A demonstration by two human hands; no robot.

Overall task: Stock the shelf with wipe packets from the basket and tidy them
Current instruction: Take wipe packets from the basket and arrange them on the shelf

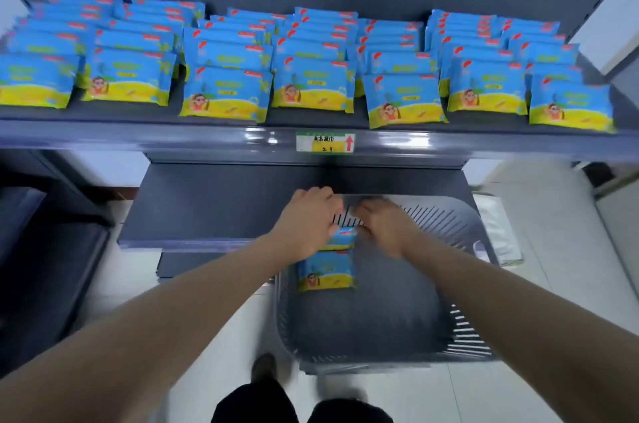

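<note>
Left hand (pixel 307 222) and right hand (pixel 383 225) meet at a wipe packet (pixel 343 238) in the basket (pixel 435 220); blur hides their grip. Second packet (pixel 326 270) lies at six o'clock.

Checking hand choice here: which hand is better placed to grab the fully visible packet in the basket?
Probably the left hand: the packet lies just beside its wrist, while the right hand sits farther right in the basket.

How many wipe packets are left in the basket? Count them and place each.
2. One packet lies flat on the basket floor. A second packet sits just beyond it, partly covered by the left hand and right hand. Others may hide beneath them.
</note>
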